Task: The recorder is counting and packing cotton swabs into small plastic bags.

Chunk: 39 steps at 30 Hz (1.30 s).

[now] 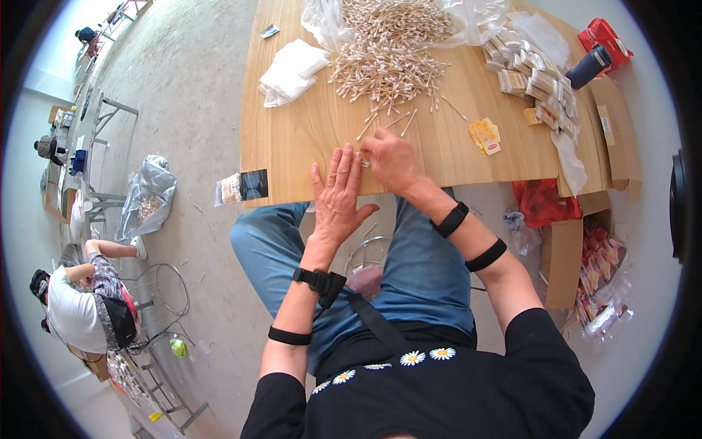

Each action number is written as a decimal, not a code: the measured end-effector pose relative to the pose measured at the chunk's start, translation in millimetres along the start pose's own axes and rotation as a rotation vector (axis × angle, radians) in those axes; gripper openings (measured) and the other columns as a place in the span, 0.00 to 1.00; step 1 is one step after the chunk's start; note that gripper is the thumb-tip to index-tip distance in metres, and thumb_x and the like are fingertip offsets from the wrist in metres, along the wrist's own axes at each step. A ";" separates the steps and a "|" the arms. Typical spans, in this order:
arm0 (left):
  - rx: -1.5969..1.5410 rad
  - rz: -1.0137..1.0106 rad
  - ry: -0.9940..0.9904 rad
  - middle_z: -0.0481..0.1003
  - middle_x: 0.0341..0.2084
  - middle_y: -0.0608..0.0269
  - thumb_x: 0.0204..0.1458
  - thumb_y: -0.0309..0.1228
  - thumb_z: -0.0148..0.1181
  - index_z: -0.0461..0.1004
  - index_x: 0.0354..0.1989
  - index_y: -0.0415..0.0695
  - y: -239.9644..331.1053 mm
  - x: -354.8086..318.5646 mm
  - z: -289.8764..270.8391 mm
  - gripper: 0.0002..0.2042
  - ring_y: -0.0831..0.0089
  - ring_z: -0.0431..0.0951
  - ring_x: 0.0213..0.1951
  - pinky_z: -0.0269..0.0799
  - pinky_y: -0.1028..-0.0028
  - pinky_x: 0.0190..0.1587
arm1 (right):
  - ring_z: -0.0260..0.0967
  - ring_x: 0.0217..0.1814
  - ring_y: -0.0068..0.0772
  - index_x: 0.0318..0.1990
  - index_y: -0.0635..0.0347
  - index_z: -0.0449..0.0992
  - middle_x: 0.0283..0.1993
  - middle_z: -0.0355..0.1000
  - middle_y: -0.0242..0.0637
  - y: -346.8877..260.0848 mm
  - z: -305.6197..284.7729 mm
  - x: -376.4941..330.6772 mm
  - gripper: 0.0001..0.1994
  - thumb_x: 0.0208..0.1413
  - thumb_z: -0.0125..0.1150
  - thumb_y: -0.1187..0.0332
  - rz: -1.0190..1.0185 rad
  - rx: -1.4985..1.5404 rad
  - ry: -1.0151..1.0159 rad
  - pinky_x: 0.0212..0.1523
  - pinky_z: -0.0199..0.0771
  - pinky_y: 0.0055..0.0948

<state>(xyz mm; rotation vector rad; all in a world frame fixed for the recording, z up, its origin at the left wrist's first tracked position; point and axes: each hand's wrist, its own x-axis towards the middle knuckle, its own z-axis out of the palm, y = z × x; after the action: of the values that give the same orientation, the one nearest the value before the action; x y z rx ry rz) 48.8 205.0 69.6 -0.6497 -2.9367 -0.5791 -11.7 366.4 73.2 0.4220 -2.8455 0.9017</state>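
Note:
My left hand (338,192) lies flat, fingers spread, on the near edge of the wooden table (307,139). Just to its right, my right hand (391,159) is curled with its fingertips pinched on a small bunch of cotton swabs (363,162) next to my left fingertips. A big heap of loose cotton swabs (386,67) spreads across the table beyond both hands, spilling from a clear plastic bag (329,22). A few stray swabs (398,119) lie between the heap and my hands.
Small clear bags (292,69) lie at the table's left. Packed swab bundles (537,84) and yellow labels (485,136) sit on the right, with a dark cup (589,67). A cardboard box (567,260) with packets stands right of my legs. A person (80,300) sits on the floor at left.

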 end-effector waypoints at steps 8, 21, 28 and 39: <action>-0.006 0.042 -0.036 0.50 0.71 0.58 0.31 0.45 0.76 0.54 0.70 0.45 -1.9 8.5 -1.9 0.54 0.59 0.47 0.73 0.34 0.43 0.70 | 0.74 0.37 0.49 0.31 0.59 0.76 0.35 0.70 0.45 14.9 -1.3 37.9 0.02 0.51 0.58 0.73 -0.083 -0.229 0.140 0.37 0.75 0.45; -0.004 0.053 0.050 0.56 0.67 0.56 0.33 0.44 0.75 0.58 0.68 0.45 -5.0 5.1 6.0 0.49 0.56 0.51 0.70 0.39 0.47 0.70 | 0.73 0.39 0.49 0.34 0.57 0.76 0.36 0.71 0.43 51.8 -40.2 14.1 0.05 0.48 0.59 0.74 0.117 -0.151 0.165 0.39 0.74 0.45; 0.002 0.051 0.048 0.54 0.69 0.55 0.34 0.45 0.75 0.58 0.68 0.46 -5.0 5.8 6.8 0.49 0.56 0.50 0.71 0.40 0.48 0.70 | 0.75 0.38 0.52 0.32 0.58 0.75 0.37 0.71 0.45 55.2 -29.1 13.4 0.03 0.53 0.56 0.71 0.083 -0.210 0.033 0.39 0.77 0.45; 0.006 0.064 0.040 0.51 0.71 0.56 0.33 0.46 0.75 0.55 0.69 0.46 -5.7 6.5 6.8 0.51 0.59 0.49 0.72 0.38 0.48 0.71 | 0.76 0.38 0.51 0.31 0.59 0.75 0.41 0.72 0.46 2.1 2.9 19.4 0.03 0.50 0.60 0.71 0.124 -0.114 0.065 0.37 0.78 0.44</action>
<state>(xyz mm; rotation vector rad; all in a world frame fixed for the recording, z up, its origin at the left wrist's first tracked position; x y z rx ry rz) 40.6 205.3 62.3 -0.7200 -2.8677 -0.5706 -31.0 362.0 73.6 0.2018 -2.8707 0.7527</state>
